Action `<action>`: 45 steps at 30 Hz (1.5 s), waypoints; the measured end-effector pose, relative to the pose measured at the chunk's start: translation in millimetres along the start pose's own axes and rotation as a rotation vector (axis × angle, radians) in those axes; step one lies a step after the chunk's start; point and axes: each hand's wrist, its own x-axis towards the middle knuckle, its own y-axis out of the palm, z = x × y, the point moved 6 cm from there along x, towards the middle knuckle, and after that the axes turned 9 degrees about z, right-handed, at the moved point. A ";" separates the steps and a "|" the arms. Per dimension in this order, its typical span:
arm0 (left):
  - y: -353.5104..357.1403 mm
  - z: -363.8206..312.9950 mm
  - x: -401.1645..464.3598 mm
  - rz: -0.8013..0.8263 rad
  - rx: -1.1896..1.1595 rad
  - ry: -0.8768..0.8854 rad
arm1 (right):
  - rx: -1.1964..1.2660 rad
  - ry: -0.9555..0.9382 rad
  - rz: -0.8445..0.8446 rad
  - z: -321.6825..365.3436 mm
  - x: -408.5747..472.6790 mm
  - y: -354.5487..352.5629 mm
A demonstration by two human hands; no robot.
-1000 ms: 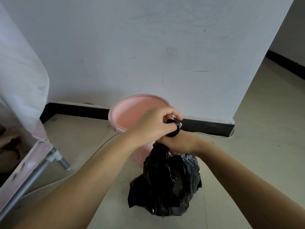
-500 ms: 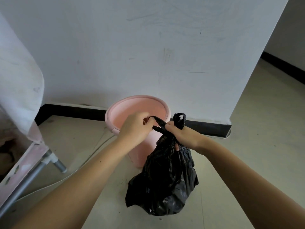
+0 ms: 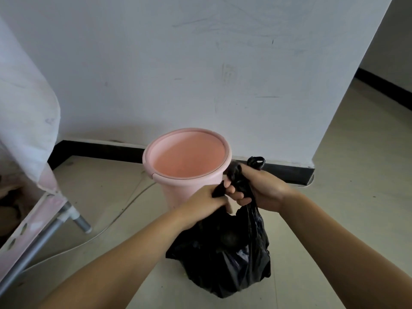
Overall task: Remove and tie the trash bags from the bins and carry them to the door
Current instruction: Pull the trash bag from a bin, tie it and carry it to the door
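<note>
Beside the black trash bag [image 3: 225, 259], pink bin [image 3: 189, 179] and white cable [image 3: 116, 219].

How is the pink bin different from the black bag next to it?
The pink bin is stiff, round and open on top; the black bag is soft, crumpled and gathered at its neck. Nobody touches the bin, while the left hand and right hand grip the bag. Both sit on the floor.

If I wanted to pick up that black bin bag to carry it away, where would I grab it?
Probably at the gathered neck of the black trash bag, coming from above. The plastic narrows there into twisted strands, where the left hand and right hand already grip it, while the full body bulges below on the floor beside the pink bin. The slack body offers nothing firm.
</note>
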 end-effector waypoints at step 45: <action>-152.4 189.2 -80.1 -0.278 0.894 -0.761 | -0.825 0.815 -0.463 -184.9 -95.6 -160.8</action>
